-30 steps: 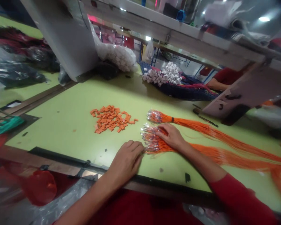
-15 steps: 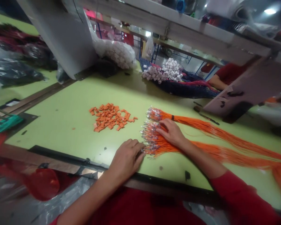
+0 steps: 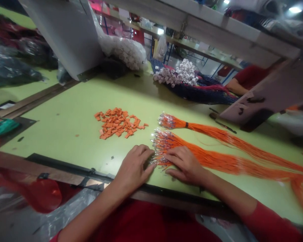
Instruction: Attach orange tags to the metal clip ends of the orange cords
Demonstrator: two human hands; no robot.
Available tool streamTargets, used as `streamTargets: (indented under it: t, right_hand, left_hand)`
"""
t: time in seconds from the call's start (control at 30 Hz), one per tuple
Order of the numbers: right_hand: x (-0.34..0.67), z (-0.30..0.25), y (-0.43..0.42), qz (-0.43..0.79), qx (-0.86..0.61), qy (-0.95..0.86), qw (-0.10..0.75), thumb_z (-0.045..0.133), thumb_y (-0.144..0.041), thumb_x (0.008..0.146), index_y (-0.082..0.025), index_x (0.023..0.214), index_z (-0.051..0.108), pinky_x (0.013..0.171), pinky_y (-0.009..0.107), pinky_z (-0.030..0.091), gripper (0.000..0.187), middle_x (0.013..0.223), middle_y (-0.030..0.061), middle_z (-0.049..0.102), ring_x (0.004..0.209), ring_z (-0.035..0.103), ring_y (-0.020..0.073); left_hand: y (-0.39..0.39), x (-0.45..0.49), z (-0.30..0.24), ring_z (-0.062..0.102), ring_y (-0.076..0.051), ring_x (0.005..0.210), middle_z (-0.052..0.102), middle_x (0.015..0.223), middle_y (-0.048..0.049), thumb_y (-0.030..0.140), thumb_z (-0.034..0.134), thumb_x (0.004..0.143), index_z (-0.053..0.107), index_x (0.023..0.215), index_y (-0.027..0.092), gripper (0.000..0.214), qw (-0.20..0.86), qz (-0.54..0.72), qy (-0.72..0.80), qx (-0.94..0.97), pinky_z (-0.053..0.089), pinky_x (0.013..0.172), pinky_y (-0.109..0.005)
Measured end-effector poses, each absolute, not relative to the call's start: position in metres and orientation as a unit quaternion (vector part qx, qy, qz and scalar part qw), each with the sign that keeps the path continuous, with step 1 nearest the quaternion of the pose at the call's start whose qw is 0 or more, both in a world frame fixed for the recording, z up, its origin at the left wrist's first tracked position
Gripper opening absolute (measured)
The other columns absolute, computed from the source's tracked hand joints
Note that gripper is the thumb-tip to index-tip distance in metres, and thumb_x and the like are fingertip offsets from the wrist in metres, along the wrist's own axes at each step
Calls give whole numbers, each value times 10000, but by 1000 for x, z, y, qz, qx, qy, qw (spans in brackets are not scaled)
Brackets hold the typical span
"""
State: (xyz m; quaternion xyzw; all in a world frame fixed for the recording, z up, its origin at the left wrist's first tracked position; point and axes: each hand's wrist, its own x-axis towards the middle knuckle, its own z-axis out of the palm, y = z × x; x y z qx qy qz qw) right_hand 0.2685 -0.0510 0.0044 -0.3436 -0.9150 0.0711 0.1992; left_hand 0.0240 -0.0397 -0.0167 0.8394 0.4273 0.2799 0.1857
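Note:
A loose, fanned bundle of orange wires (image 3: pixel 207 154) with silvery metal terminals (image 3: pixel 159 138) at its left end lies on the green table (image 3: pixel 73 127). My left hand (image 3: pixel 136 164) is at the tips of the lowest terminals, thumb and fingers apart around their ends. Across the bundle's near side rests my right hand (image 3: pixel 185 164); its fingers lie on the wires just behind the terminals, and the thumb stands apart below them. Behind it lies a second orange wire bundle (image 3: pixel 204 129), bound with a dark tie. A pile of small orange plastic pieces (image 3: pixel 117 123) is to the left.
White connectors (image 3: pixel 184 74) on dark cables lie at the back, beside a clear bag of white parts (image 3: pixel 130 52). Slanted panels (image 3: pixel 68 37) and a shelf beam frame the table. Another person's arm (image 3: pixel 237 86) shows at back right. A dark strip (image 3: pixel 63 166) runs along the front edge.
My right hand has come down and nearer, from the middle of the loose bundle to its near side. My left hand stays at the terminal tips, its thumb and fingers slightly shifted.

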Motion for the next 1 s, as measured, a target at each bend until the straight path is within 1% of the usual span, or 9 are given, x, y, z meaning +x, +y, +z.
streamTargets:
  t: [0.13, 0.27, 0.33, 0.4, 0.47, 0.57, 0.73, 0.87, 1.0]
  right_hand:
    - [269, 8, -53, 105, -403, -861, 291, 577, -339, 946, -238, 1265, 578, 913, 468, 482, 335, 1178, 116, 644, 1081, 591, 265]
    - [271, 10, -60, 115, -425, -831, 339, 574, -233, 929, -259, 1069, 669, 794, 399, 501, 171, 947, 67, 687, 892, 634, 225]
    - [270, 9, -65, 122, -398, -855, 308, 584, -232, 923, -257, 998, 682, 736, 366, 483, 126, 863, 48, 690, 802, 624, 203]
    - [266, 7, -67, 119, -379, -880, 261, 570, -236, 936, -247, 998, 679, 713, 354, 468, 126, 862, 51, 697, 783, 610, 200]
    - [261, 4, -68, 99, -383, -890, 228, 546, -240, 953, -225, 1047, 670, 723, 361, 468, 156, 927, 80, 699, 826, 602, 215]
    - [257, 2, -68, 90, -398, -888, 211, 548, -272, 959, -190, 1110, 653, 758, 376, 484, 202, 1017, 117, 674, 900, 591, 238]
    - [259, 3, -66, 133, -407, -883, 191, 587, -385, 935, -190, 1162, 623, 804, 393, 491, 302, 1068, 122, 638, 952, 571, 251]
    - [256, 7, -63, 109, -392, -900, 156, 528, -290, 944, -183, 1083, 634, 793, 401, 466, 205, 1034, 126, 631, 924, 546, 256]
    - [254, 12, -64, 128, -371, -912, 117, 500, -173, 912, -191, 990, 623, 828, 401, 440, 147, 1029, 109, 642, 950, 538, 250]
  left_hand:
    - [-43, 21, -16, 554, -254, 929, 617, 1026, -78, 251, 639, 873, 538, 1162, 190, 312, 199, 282, 435, 832, 473, 834, -414]
    - [-52, 15, -15, 563, -254, 943, 622, 1031, -71, 231, 614, 880, 550, 1088, 209, 218, 206, 295, 439, 824, 473, 846, -417]
    - [-56, 13, -15, 568, -251, 944, 623, 1026, -69, 225, 597, 891, 573, 1047, 210, 158, 212, 291, 437, 824, 476, 847, -412]
    - [-58, 13, -16, 570, -249, 937, 622, 1018, -72, 223, 583, 901, 594, 1043, 208, 144, 211, 292, 441, 822, 479, 843, -410]
    - [-60, 13, -15, 565, -246, 914, 618, 997, -73, 217, 563, 911, 610, 1042, 204, 140, 209, 292, 444, 821, 482, 830, -411]
    - [-64, 14, -12, 557, -235, 868, 610, 944, -62, 207, 531, 921, 627, 949, 206, 99, 237, 276, 433, 824, 485, 801, -401]
    - [-72, 15, -10, 558, -230, 865, 614, 927, -59, 204, 517, 926, 610, 920, 206, 93, 267, 275, 432, 816, 486, 793, -392]
    - [-72, 16, -14, 561, -222, 851, 614, 887, -54, 193, 508, 932, 600, 899, 211, 100, 270, 291, 427, 812, 480, 788, -386]
    - [-72, 13, -12, 570, -203, 819, 630, 840, -37, 204, 513, 936, 604, 870, 210, 112, 319, 287, 409, 805, 477, 763, -358]
